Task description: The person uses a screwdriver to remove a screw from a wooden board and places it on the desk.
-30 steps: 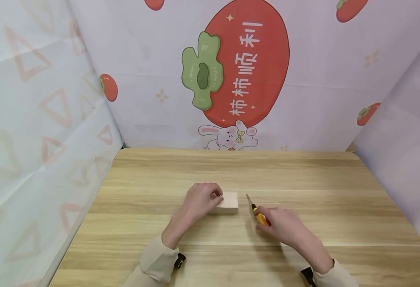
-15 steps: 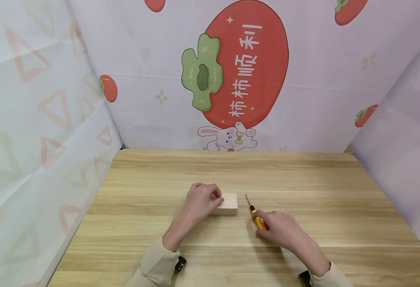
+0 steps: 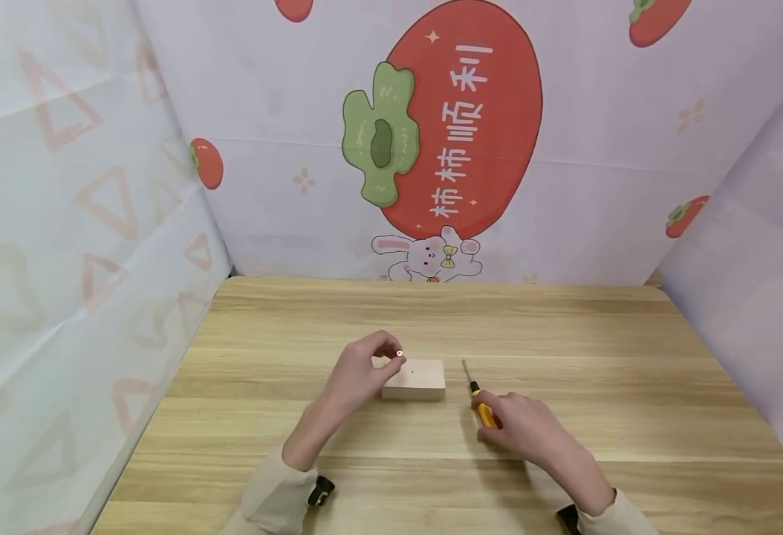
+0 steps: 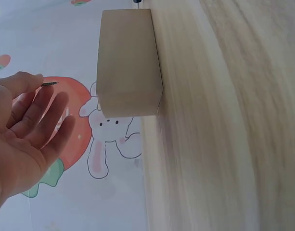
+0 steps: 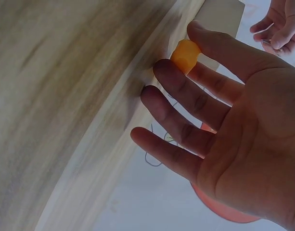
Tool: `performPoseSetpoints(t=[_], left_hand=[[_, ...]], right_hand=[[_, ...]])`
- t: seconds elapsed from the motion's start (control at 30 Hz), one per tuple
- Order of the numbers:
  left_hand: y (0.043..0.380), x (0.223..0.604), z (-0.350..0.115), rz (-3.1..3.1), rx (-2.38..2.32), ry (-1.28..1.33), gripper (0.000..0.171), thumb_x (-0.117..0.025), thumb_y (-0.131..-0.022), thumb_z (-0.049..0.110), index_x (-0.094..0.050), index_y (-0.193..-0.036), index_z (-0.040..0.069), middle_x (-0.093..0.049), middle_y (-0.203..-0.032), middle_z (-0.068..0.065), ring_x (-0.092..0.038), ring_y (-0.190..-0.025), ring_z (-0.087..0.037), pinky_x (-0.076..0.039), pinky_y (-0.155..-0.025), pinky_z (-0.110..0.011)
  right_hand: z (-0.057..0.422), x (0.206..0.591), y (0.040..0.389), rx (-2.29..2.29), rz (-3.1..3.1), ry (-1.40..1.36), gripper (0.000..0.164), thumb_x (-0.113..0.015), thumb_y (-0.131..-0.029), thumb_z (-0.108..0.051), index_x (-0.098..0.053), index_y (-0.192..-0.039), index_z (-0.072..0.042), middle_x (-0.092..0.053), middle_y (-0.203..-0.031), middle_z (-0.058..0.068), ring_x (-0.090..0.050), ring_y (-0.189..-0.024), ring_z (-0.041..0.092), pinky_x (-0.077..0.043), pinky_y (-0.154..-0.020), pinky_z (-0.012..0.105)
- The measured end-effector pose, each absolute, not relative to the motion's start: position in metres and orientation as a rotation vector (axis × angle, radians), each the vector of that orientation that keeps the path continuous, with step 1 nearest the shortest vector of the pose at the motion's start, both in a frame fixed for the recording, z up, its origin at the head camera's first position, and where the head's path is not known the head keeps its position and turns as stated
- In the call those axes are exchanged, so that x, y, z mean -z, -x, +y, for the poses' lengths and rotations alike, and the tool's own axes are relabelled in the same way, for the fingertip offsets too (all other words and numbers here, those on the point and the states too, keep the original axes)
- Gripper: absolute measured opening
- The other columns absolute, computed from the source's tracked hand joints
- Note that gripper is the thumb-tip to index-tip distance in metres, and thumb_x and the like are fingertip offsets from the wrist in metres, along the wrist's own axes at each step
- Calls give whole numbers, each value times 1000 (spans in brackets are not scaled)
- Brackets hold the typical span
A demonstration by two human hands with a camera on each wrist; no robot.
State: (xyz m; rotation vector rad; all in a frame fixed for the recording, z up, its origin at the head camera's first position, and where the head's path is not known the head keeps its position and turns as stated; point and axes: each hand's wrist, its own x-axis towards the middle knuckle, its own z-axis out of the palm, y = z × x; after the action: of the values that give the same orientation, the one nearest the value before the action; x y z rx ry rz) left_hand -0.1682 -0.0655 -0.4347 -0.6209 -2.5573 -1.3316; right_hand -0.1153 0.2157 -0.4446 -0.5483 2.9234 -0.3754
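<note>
A pale wooden block [image 3: 414, 380] lies on the table, with a small dark hole or spot on its top face. Just above its left end, my left hand [image 3: 362, 369] pinches a small screw [image 4: 49, 83] between thumb and index finger. The screw's bright head shows in the head view and its dark threaded shank in the left wrist view. To the right of the block, my right hand [image 3: 524, 425] holds a screwdriver [image 3: 486, 416] by its yellow handle, between thumb and fingers. Its metal shaft points away from me, apart from the block.
The wood-grain table [image 3: 565, 334] reaches back to a printed cloth backdrop [image 3: 284, 96]. Cloth also hangs along the left and right sides. A black wrist camera strap shows at each sleeve.
My left hand has lifted up and left off the block, taking the screw with it and uncovering the spot on the block's top. The right hand and screwdriver have barely moved.
</note>
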Motion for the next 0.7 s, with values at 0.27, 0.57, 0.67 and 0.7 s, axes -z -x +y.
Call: performPoseSetpoints(t=[0.27,0.57,0.67,0.7], left_hand=[[164,437,-90,-2572,1488,600,13,-73,-88,7,-66,-93,17,-69,-88,5,-68,-81,-7,-57,-73,-26],[160,439,-104,-2633,1513,626,12,-68,-90,5,-68,-100,10,-69,-90,-1,-67,-77,-8,-55,-68,-24],[159,442,-107,-2647,1483,651,13,-67,-89,4,-69,-99,11,-69,-91,-1,-66,-77,-7,-55,-70,-24],[159,444,-109,-2654,1472,658,13,-67,-88,3,-70,-98,10,-69,-92,-1,-65,-78,-7,-55,-71,-24]], right_hand=[[214,447,117,383,2929,564,34,-81,-78,-25,-68,-109,-21,-59,-73,-6,-48,-66,9,-37,-54,28],[212,450,118,388,2915,536,33,-82,-76,-25,-69,-106,-20,-64,-79,-2,-52,-72,12,-42,-58,32],[211,449,117,386,2911,533,33,-82,-76,-25,-69,-106,-20,-63,-79,-2,-52,-72,12,-42,-58,33],[211,449,117,382,2911,536,33,-82,-76,-24,-69,-106,-20,-63,-79,-2,-52,-72,12,-42,-58,33]])
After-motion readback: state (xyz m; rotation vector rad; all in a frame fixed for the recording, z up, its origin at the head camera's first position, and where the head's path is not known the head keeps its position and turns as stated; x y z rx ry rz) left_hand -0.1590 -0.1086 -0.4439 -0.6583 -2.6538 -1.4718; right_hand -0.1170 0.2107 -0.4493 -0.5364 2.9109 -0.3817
